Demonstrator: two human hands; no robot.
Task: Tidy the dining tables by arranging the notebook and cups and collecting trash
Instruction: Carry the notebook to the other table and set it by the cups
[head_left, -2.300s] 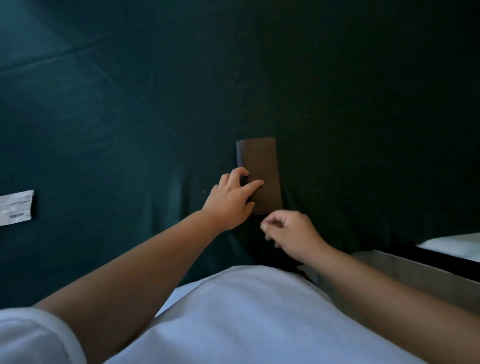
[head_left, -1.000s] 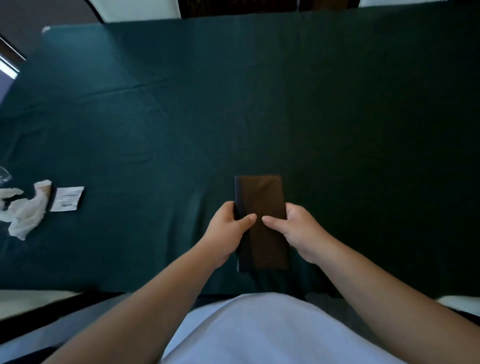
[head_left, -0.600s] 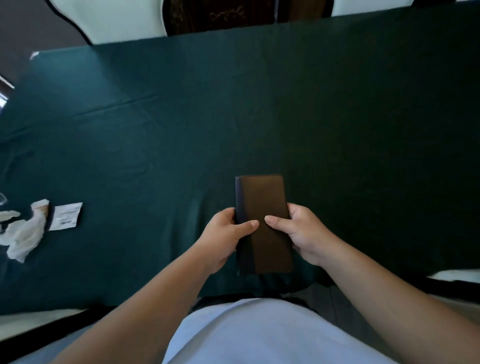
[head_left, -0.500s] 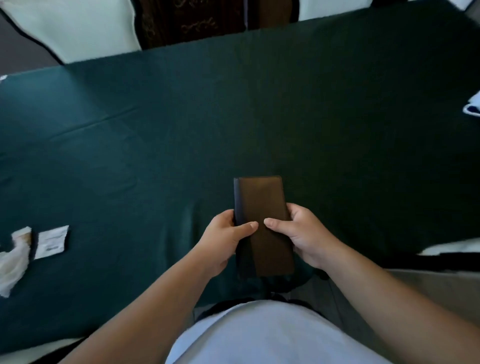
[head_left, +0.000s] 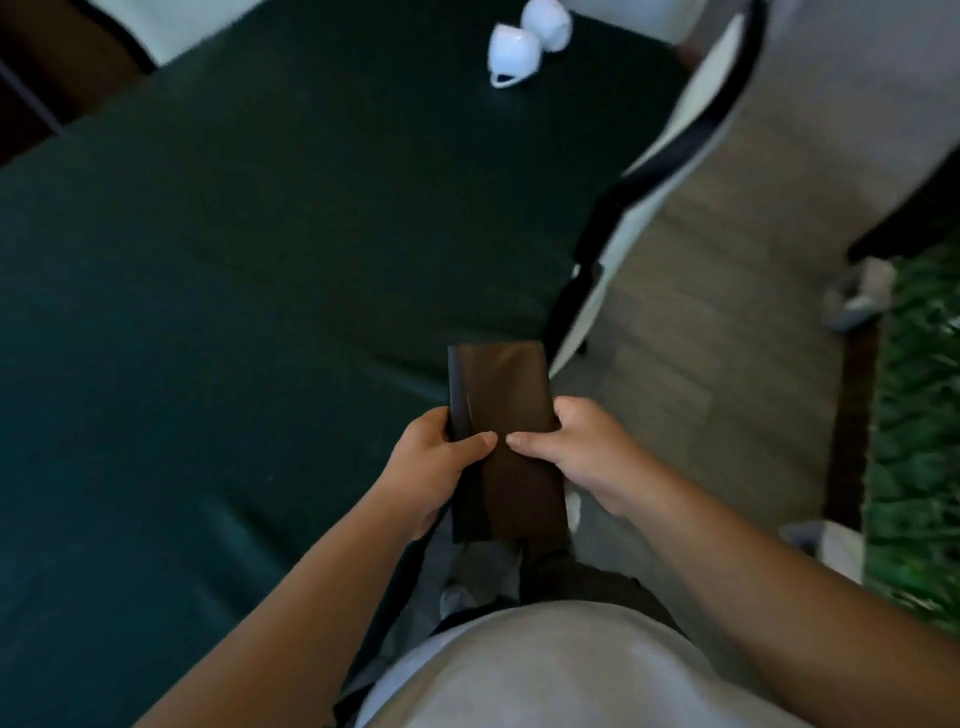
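A closed brown notebook (head_left: 501, 395) with a dark spine is held in front of my body, lifted off the table. My left hand (head_left: 431, 467) grips its left edge, thumb across the cover. My right hand (head_left: 582, 452) grips its right edge, thumb meeting the other thumb. Two white cups (head_left: 524, 41) lie on their sides at the far right corner of the dark green tablecloth (head_left: 234, 286). The frame is motion-blurred.
A white chair with a black frame (head_left: 670, 166) stands at the table's right side. Grey wood floor (head_left: 727, 322) lies to the right, with a green grass-like strip (head_left: 919, 441) beyond it and a small grey object (head_left: 857, 296) near it.
The view has swung to the right: the crumpled tissue and paper slip at the left have left the frame, and the cups, chair and floor have come in. Both hands still hold the notebook.
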